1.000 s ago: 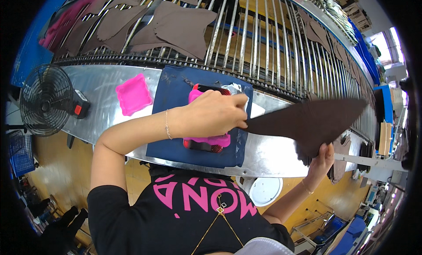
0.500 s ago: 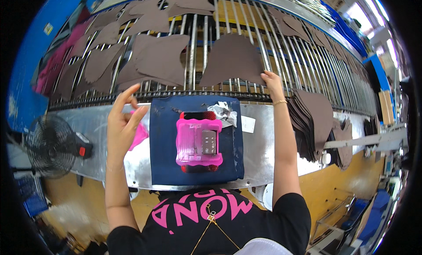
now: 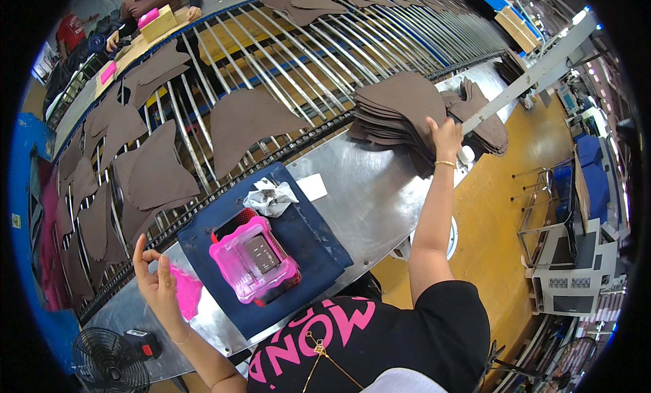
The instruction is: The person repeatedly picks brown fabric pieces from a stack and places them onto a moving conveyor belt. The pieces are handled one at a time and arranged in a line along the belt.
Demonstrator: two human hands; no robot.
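Note:
My right hand (image 3: 445, 139) is at the right edge of a stack of dark brown cut pieces (image 3: 400, 98), its fingers bent on the top piece's edge. My left hand (image 3: 157, 284) is raised above the table beside a flat pink piece (image 3: 187, 290), empty, with index finger and thumb apart. Between my arms, a pink plastic frame with wavy edges (image 3: 234, 263) holds a dark metal plate (image 3: 261, 254). Red-and-black material shows under it, and all this lies on a dark blue mat (image 3: 308, 247). A single brown piece (image 3: 247, 125) lies on the conveyor rods.
Metal conveyor rods (image 3: 325, 74) run behind the table, carrying several brown pieces. A crumpled white sheet (image 3: 270, 196) and a white card (image 3: 312, 187) lie by the mat. A black fan (image 3: 112, 359) stands at lower left, a white arm (image 3: 529, 81) at right. Another person (image 3: 156, 3) is across the conveyor.
My right hand has let go of the brown piece on the conveyor and moved right to the stack. My left hand stays raised beside the pink piece. The view has turned to the right.

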